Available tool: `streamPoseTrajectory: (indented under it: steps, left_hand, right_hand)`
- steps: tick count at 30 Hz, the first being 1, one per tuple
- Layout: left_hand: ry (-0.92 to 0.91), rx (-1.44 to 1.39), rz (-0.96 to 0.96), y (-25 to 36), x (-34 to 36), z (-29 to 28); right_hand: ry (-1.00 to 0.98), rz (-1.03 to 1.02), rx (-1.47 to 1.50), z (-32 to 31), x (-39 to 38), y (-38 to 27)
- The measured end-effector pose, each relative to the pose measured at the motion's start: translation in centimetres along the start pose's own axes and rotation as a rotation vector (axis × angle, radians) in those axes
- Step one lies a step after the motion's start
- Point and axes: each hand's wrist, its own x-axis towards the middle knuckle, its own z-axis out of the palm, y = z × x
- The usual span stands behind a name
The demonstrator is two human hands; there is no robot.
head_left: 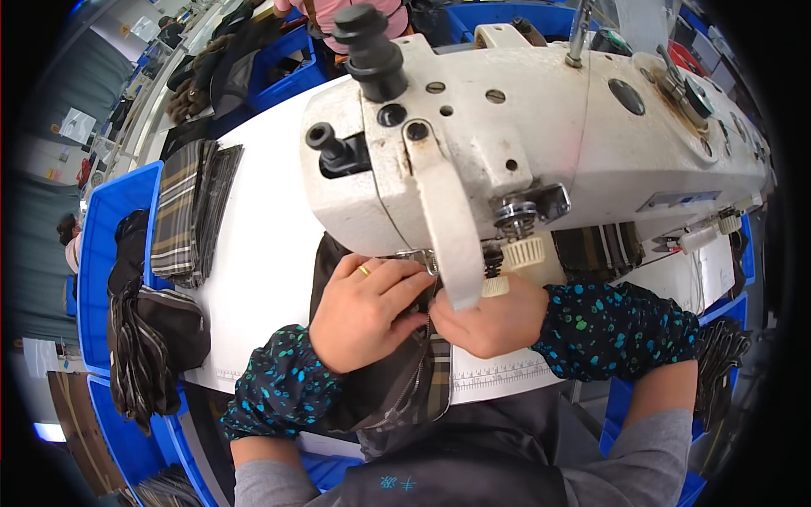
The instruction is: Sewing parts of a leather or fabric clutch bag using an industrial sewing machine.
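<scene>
So the dark fabric piece (376, 393) sits under the sewing machine (507, 101), mid-frame, with its lower end hanging off the bench (266, 245) edge toward the lap. My guess is it's angled like that so the zipper (416, 380) runs straight up to the presser foot (427, 260).

The left hand (369, 306) lies over the fabric, fingers bent and close together, thumb a bit apart, probably to keep the cloth flat and steer it. The right hand (494, 319) is curled in from the other side, its fingertips at the fabric's right edge; the machine's white lever (452, 228) blocks part of it, so I can't tell if it's really pinching anything.

Position-wise, the fabric is right below the left hand, poking out above and below it, and just left of the right hand. The 2 hands nearly meet at the foot. The plaid stack (190, 211) at left is likely parked there for easy reach, beside the blue bin (97, 283).
</scene>
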Motion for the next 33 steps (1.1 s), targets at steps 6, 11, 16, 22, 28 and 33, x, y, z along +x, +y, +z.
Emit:
streamPoseTrajectory:
  steps: [6, 11, 16, 22, 28, 33]
  left_hand:
    - [0.008, 0.126, 0.188, -0.5, -0.8, 1.7]
    - [-0.016, 0.212, 0.252, 0.0, -0.5, 1.2]
    - [-0.071, 0.166, 0.297, 1.0, -0.7, 0.7]
    - [-0.085, 0.182, 0.343, 1.2, -1.2, 1.0]
    - [-0.084, 0.151, 0.297, 0.6, -0.1, 1.0]
    - [-0.058, 0.192, 0.265, -0.6, 0.8, 1.2]
  right_hand:
    - [0.211, 0.096, 0.042, -1.0, 0.1, -0.5]
    - [0.078, 0.024, 0.285, -2.9, 0.4, -3.0]
    - [0.04, -0.061, 0.318, -2.5, -0.3, -5.3]
    - [0.079, -0.02, 0.298, -2.8, 0.0, -5.7]
    - [0.04, -0.059, 0.179, -2.8, 0.0, -5.0]
    - [0.019, -0.058, 0.084, -2.2, -0.1, -4.0]
